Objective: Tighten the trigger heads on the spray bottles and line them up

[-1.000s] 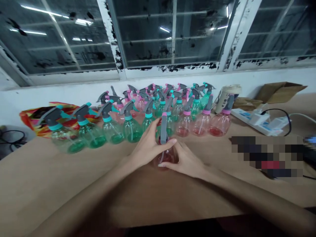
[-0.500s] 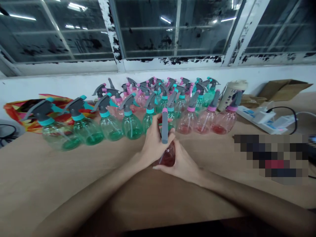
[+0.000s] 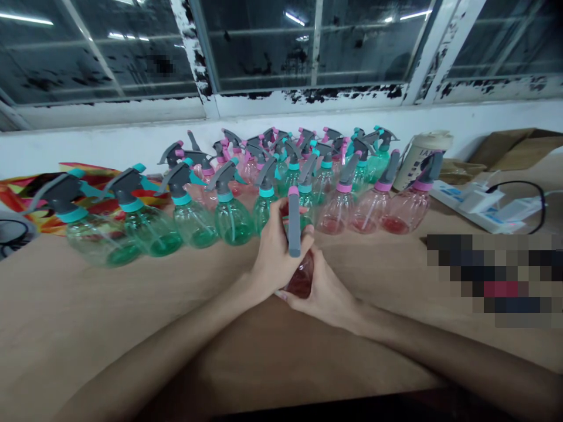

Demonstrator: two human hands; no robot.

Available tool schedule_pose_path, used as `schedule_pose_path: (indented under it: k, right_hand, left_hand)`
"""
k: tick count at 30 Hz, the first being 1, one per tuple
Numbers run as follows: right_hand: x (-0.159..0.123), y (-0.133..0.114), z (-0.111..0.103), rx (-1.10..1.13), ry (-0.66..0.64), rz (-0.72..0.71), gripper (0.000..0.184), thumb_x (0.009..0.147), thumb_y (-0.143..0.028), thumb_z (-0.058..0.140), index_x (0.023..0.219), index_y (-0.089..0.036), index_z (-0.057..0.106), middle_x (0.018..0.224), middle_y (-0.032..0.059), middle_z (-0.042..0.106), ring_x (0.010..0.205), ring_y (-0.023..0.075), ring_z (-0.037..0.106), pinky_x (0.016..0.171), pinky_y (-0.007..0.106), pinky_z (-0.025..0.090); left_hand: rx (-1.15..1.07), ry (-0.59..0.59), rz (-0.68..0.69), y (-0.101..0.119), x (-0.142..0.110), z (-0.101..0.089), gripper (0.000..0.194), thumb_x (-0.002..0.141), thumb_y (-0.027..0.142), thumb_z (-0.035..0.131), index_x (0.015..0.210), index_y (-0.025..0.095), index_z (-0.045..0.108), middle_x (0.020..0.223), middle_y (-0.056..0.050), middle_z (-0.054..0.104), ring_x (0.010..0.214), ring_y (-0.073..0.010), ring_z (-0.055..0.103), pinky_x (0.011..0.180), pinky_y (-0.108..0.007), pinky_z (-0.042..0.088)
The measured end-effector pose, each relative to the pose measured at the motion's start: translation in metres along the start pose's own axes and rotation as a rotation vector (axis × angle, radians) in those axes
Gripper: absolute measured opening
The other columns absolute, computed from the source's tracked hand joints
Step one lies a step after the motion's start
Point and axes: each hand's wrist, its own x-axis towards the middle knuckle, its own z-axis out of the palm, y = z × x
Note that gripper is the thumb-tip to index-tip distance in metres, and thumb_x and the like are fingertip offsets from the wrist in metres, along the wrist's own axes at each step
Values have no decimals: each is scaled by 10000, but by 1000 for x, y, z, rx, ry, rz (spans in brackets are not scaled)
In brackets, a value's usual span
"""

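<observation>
In the middle of the head view a pink see-through spray bottle [image 3: 299, 280] stands at the table, its grey trigger head [image 3: 294, 228] with a pink nozzle tip pointing away from me. My left hand [image 3: 275, 249] is wrapped around the neck, just under the trigger head, and hides the collar. Lower down, my right hand [image 3: 328, 290] grips the bottle's round body from the right side, its thumb across the near face. Beyond my hands is a front row of similar bottles, among them a green spray bottle [image 3: 235, 220] and a pink spray bottle [image 3: 333, 214].
More spray bottles crowd behind, up to the white wall. A colourful bag [image 3: 30, 190] lies at the left. On the right are a cream cup [image 3: 424, 155], brown paper bags [image 3: 510, 149] and a white power strip [image 3: 477, 208] with cables. A pixelated patch covers the right side.
The camera view has shifted slightly, so the background bottles appear a little higher and more spread. Both hands keep their hold on the pink bottle; the right thumb has moved slightly.
</observation>
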Motion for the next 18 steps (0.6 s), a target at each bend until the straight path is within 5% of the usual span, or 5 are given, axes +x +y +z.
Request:
schedule_pose_path:
  k: [10,18]
  right_hand:
    - [-10,-10,-6,-506,76,-98,893,811,-461,584,1458,-73,106,1401,257,419,1323,356,379,1079,600,288]
    - [-23,-3,3,-875,99,-90,934,917,-520,402,1452,29,-132,1386,345,400,1317,389,376,1055,588,326]
  left_hand:
    - [122,74,-13,-7,1,2,376,808,273,601,1122,240,396,1065,-80,589,990,-254,579,875,-468,459]
    - [144,204,-78,-13,0,11,478,794,358,654,1167,235,381,1166,-109,518,1101,-277,514,922,-484,416]
